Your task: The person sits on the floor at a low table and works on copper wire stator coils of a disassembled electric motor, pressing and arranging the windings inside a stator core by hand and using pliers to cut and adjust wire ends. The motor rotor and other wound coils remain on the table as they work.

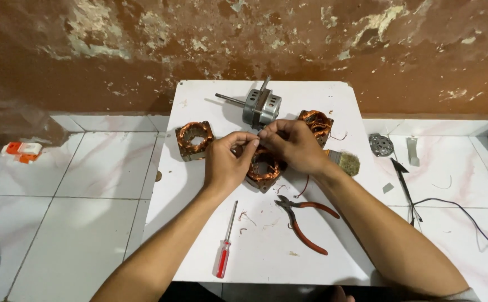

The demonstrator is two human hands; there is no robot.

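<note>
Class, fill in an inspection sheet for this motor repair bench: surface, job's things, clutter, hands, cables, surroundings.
Surface: white board lying on pale floor tiles, with wire scraps.
Job's things: copper-wound stator under both hands; two more stators, one left, one right; grey motor with shaft.
Clutter: red-handled screwdriver, red-handled pliers, brush, small metal parts on the tiles.
Hands: left hand and right hand pinch something fine above the middle stator; too small to tell what.
Cables: black cable on the tiles at right.
Surroundings: peeling brown wall; orange and white object far left.
</note>
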